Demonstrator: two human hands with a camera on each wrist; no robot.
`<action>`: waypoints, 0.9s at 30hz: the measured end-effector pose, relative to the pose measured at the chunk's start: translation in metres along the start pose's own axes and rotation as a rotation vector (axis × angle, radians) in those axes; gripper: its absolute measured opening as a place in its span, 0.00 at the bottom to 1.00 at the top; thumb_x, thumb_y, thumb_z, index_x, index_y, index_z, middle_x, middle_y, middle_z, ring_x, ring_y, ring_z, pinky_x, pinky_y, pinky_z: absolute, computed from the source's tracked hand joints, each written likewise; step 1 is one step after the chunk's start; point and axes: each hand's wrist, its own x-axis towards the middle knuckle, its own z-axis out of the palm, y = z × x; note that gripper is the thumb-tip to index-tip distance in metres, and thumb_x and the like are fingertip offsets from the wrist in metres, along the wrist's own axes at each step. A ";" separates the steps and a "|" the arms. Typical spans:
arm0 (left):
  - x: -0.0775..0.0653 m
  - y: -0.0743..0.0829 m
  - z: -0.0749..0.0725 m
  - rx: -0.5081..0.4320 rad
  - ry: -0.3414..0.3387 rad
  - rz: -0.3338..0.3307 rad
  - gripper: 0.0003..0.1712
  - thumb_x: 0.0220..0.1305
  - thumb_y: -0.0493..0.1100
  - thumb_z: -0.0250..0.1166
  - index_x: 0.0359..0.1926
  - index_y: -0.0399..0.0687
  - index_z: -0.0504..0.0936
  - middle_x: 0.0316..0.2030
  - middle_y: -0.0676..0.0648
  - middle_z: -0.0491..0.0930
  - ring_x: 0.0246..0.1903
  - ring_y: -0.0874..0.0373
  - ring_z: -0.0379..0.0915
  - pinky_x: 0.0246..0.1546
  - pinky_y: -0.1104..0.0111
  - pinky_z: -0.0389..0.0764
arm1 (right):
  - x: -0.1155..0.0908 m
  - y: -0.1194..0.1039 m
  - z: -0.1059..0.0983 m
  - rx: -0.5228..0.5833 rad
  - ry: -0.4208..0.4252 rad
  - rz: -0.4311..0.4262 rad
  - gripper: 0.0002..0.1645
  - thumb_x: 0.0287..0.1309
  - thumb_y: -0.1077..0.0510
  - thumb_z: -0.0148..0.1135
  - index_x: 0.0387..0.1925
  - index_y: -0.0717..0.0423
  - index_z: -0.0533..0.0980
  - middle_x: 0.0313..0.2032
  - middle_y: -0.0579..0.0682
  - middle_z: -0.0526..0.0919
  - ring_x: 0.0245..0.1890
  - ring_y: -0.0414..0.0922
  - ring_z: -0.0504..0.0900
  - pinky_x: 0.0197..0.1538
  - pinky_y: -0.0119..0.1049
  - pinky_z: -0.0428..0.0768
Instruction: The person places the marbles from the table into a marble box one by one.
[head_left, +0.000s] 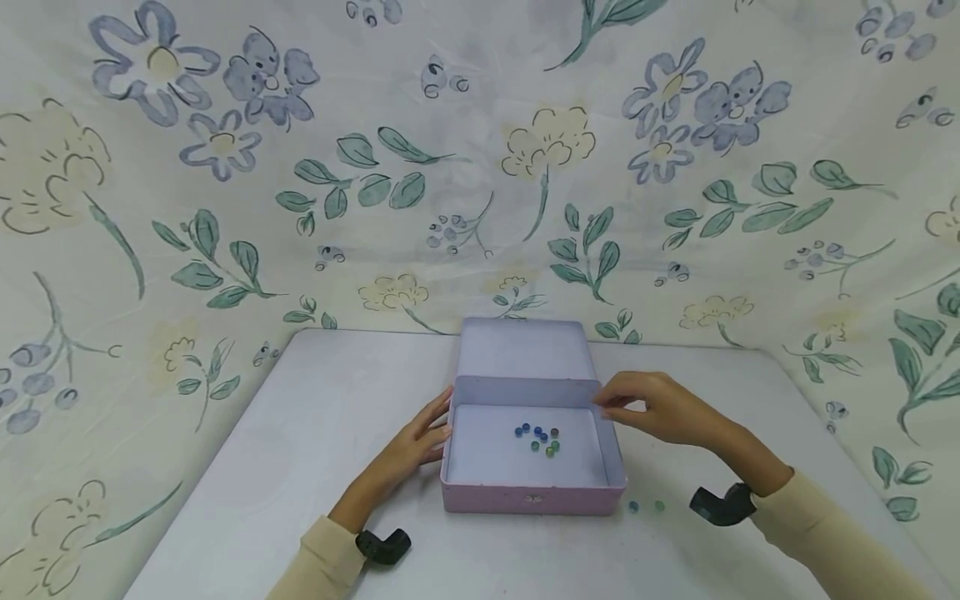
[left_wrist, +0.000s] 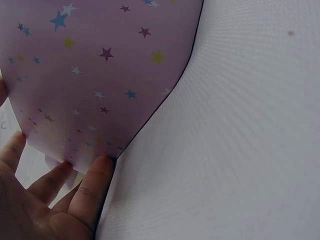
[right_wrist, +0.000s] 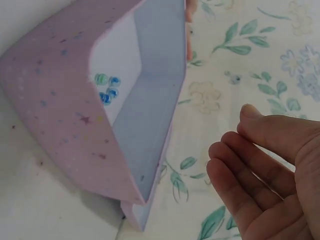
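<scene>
A lilac tin box (head_left: 534, 499) with its lid (head_left: 522, 348) tipped back stands on the table. Several blue, green and brownish glass marbles (head_left: 543, 437) lie on its floor. My left hand (head_left: 408, 446) rests its spread fingertips against the box's left side; the left wrist view shows them on the star-printed wall (left_wrist: 106, 54). Above the right rim hovers my right hand (head_left: 660, 408), its fingers loosely bent and the thumb near the index finger. In the right wrist view no marble shows between those fingers (right_wrist: 225, 172).
Outside the box, near its front right corner, lie a blue marble (head_left: 633, 507) and a green marble (head_left: 660, 506). The white table (head_left: 300, 433) meets a flower-patterned cloth (head_left: 480, 183) behind and at the sides.
</scene>
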 end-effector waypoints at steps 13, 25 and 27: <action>-0.001 -0.001 0.000 -0.007 -0.009 0.007 0.38 0.77 0.47 0.51 0.80 0.70 0.45 0.80 0.40 0.43 0.75 0.32 0.49 0.63 0.44 0.74 | -0.056 0.021 0.008 0.027 0.090 -0.035 0.10 0.61 0.61 0.68 0.45 0.51 0.84 0.40 0.42 0.87 0.39 0.35 0.84 0.43 0.29 0.85; -0.001 -0.002 -0.001 -0.013 -0.012 0.015 0.37 0.77 0.47 0.50 0.79 0.72 0.46 0.80 0.41 0.43 0.75 0.33 0.50 0.64 0.44 0.74 | -0.090 0.041 0.030 0.067 0.122 0.016 0.09 0.60 0.61 0.68 0.43 0.56 0.84 0.39 0.50 0.88 0.38 0.29 0.83 0.41 0.28 0.85; -0.001 -0.002 -0.001 -0.018 -0.014 0.012 0.37 0.77 0.47 0.50 0.79 0.72 0.45 0.80 0.41 0.43 0.75 0.33 0.50 0.64 0.44 0.74 | -0.095 0.043 0.034 0.078 0.118 0.028 0.10 0.61 0.61 0.68 0.43 0.58 0.83 0.39 0.52 0.88 0.38 0.29 0.83 0.41 0.28 0.85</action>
